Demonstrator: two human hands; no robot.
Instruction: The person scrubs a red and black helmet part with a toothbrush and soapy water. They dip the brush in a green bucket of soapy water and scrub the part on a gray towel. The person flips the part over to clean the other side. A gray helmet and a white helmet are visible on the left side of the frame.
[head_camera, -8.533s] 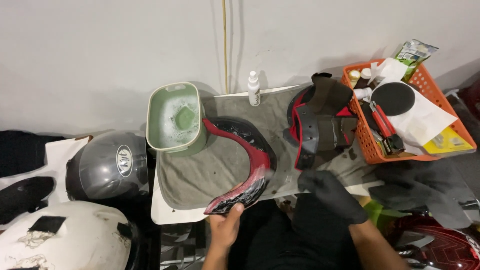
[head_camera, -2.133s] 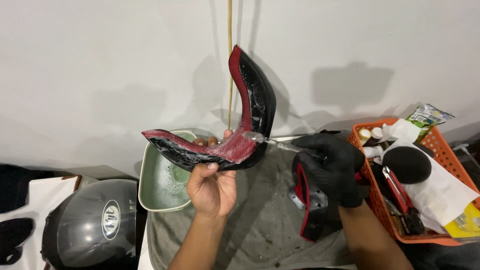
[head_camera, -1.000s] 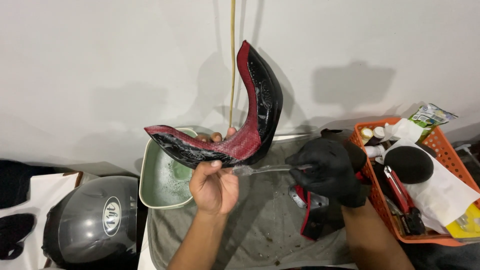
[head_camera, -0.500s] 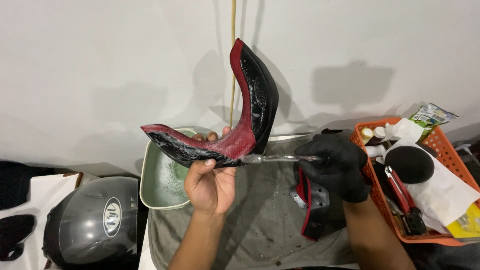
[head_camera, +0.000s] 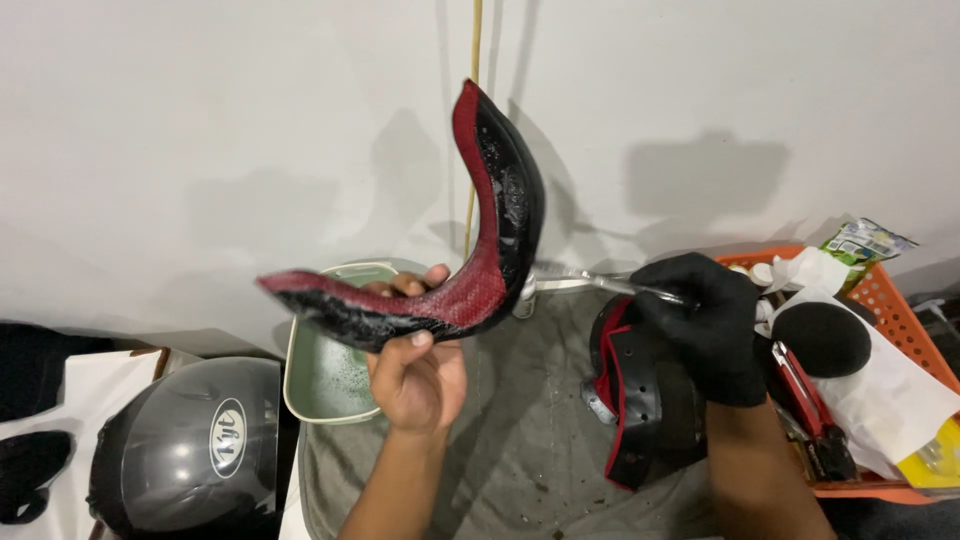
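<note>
White wall (head_camera: 200, 120) fills the background. Grey cloth (head_camera: 530, 440) covers the counter. Glossy dark grey motorcycle helmet (head_camera: 190, 450) sits low left; orange plastic basket (head_camera: 885, 300) of supplies at right. Pale green rectangular basin (head_camera: 325, 385) with soapy water stands behind the raised piece. Curved black and red padded helmet liner (head_camera: 480, 270), wet, held up in the air above the basin, one end pointing up. Second black and red liner piece (head_camera: 640, 400) lies on the cloth. Bare left hand (head_camera: 418, 375): fingers closed on the liner's lower bend. Black-gloved right hand (head_camera: 705, 320): fingers closed on a thin metal-handled tool (head_camera: 590, 282), tip at the liner.
</note>
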